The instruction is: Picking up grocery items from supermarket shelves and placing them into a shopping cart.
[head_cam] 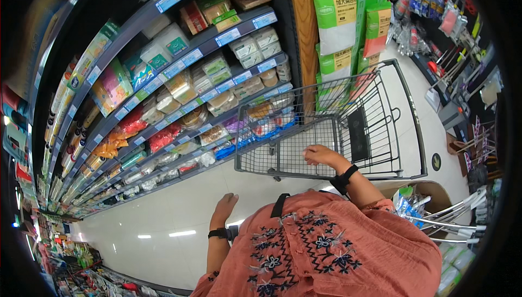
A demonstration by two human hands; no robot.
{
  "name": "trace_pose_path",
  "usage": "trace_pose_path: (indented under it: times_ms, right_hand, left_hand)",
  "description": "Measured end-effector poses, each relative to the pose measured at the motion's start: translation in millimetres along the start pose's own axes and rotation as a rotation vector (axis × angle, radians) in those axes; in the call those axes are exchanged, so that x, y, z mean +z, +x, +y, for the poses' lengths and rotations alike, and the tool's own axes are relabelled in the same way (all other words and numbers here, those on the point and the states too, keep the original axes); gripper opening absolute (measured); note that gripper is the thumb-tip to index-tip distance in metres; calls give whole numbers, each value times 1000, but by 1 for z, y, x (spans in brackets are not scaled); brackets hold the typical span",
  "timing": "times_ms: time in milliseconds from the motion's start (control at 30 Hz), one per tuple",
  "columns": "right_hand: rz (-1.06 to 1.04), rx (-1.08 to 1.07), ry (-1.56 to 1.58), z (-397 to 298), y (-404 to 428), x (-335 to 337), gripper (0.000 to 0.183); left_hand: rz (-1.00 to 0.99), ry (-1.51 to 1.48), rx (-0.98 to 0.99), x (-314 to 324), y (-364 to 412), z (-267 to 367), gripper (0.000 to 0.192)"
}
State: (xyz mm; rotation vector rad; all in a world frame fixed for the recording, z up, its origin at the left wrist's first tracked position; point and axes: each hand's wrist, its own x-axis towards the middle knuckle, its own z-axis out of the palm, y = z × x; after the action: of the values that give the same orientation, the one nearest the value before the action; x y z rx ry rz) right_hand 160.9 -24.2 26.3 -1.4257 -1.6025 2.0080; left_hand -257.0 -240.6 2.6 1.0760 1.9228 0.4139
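My right hand (pixel 324 155) hangs in front of the near side of a grey wire shopping cart (pixel 344 119), fingers loosely bent and nothing visible in them. Whether it touches the wires cannot be told. A black band (pixel 347 174) circles that wrist. Lower and to the left, my left hand (pixel 225 206) is held out over the pale tiled floor (pixel 175 203), its fingers mostly hidden behind the back of the hand. It also wears a black wristband (pixel 218 233). The cart stands crosswise before me, with a dark panel (pixel 359 133) on its right end.
Long shelves (pixel 179 64) of packaged disposable goods run along the left. Bagged table covers (pixel 335 15) hang beside a wooden post (pixel 301 23) behind the cart. Cleaning tools (pixel 452 60) line the right side. A carton (pixel 432 193) with metal-handled items stands close on my right.
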Motion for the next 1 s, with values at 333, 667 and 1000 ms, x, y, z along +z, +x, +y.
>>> trace_pose_path:
  times_ms: [333, 667, 1000]
  right_hand:
    - [166, -7, -682, 74, 12, 74, 58]
    - [305, 94, -972, 36, 30, 155, 53]
    - [440, 163, -1137, 39, 42, 178, 52]
  left_hand:
    - [-195, 25, -255, -19, -39, -220, 26]
    - [-147, -12, -302, -28, -121, -362, 27]
    - [75, -720, -505, -73, -108, -298, 46]
